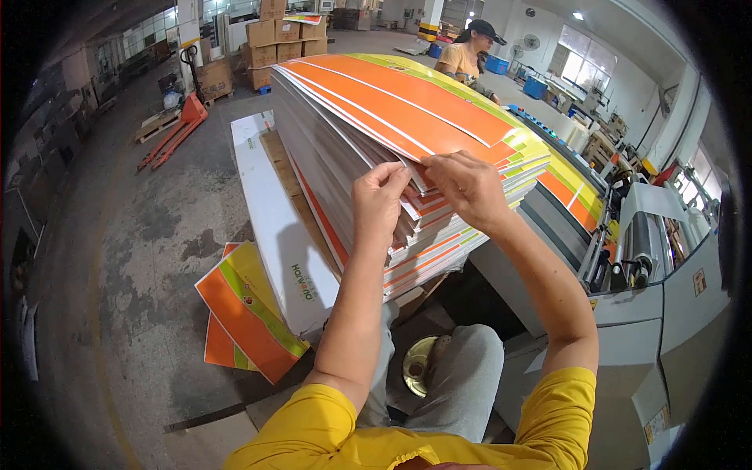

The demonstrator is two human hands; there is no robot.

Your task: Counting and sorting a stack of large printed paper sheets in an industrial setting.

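Note:
A tall stack of printed sheets (pixel 392 110), orange with yellow-green bands and white lines, rises in front of me. Its near edges are uneven, with some sheets fanned apart at the corner. My left hand (pixel 379 202) is closed in a pinch at that near corner, on the edge of a printed sheet. Just right of it, my right hand (pixel 468 188) has its fingers bent over the near edge of the top sheets, thumb hidden beneath. The two hands are a short gap apart, and both lift the corner slightly.
A white printed board (pixel 262 211) lies left of the stack; loose orange-green sheets (pixel 254 305) are on the floor. A roller machine (pixel 646 243) stands right, with sheets on its bed. Farther off are a red pallet jack (pixel 184 125), cartons (pixel 274 35) and a person (pixel 466 59).

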